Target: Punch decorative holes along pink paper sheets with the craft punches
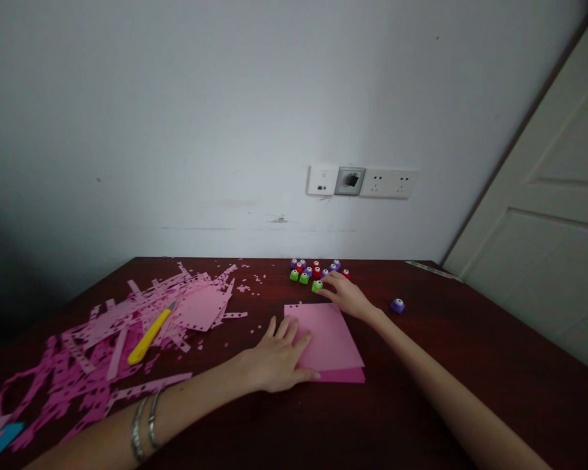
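My left hand (279, 359) lies flat with fingers spread on the left side of a stack of pink paper (328, 336). A darker pink sheet (340, 376) shows under the stack's near edge. Small holes run along the far left edge of the top sheet. Just beyond the paper, my right hand (345, 295) has thumb and fingertips around a small green paper punch (317, 286), which stands on the table. Behind it sit several more small punches in green, red and purple, among them a green one (304, 279) and a red one (316, 271).
A single purple punch (397, 305) stands to the right. Pink punched strips and scraps (102, 356) heap on the left, with a yellow-handled knife (149, 336) on top. Blue paper (2, 444) lies at the near left corner. A wall with sockets (389, 183) rises behind the brown table (421, 352).
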Demonstrator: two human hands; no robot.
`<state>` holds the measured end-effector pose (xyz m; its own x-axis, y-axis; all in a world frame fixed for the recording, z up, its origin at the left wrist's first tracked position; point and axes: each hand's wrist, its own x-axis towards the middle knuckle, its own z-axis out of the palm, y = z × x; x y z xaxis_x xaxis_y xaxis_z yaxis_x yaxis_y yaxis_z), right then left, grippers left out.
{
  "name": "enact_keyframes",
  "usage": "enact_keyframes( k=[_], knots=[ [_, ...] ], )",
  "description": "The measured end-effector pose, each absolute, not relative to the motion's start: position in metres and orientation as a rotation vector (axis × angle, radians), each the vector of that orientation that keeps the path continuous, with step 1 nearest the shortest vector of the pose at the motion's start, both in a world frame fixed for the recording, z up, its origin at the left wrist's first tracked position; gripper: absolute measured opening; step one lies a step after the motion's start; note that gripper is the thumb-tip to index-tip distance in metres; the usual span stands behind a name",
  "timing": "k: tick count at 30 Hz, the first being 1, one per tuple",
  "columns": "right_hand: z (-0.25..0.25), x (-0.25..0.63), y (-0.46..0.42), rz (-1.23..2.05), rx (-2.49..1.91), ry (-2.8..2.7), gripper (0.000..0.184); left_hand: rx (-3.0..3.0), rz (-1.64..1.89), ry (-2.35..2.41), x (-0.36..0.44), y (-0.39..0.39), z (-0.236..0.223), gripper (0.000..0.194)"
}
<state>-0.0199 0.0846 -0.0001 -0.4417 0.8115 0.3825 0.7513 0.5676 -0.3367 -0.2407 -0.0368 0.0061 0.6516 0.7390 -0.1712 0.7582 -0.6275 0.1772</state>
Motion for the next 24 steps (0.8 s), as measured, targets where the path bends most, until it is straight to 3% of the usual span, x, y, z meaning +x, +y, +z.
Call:
enact_keyframes(
  k=[16, 24],
  knots=[
    [-0.015, 0.114, -0.003, 0.143, -1.661, -2.207, 0.04, 2.598, -0.138, 0.959, -0.262, -0.035, 0.014, 0.071],
    [-0.02, 0.135, 0.0, 0.092, -1.687, -2.189, 0.035, 2.637, -0.07, 0.954, -0.263, -0.035, 0.011, 0.068]
  ],
)
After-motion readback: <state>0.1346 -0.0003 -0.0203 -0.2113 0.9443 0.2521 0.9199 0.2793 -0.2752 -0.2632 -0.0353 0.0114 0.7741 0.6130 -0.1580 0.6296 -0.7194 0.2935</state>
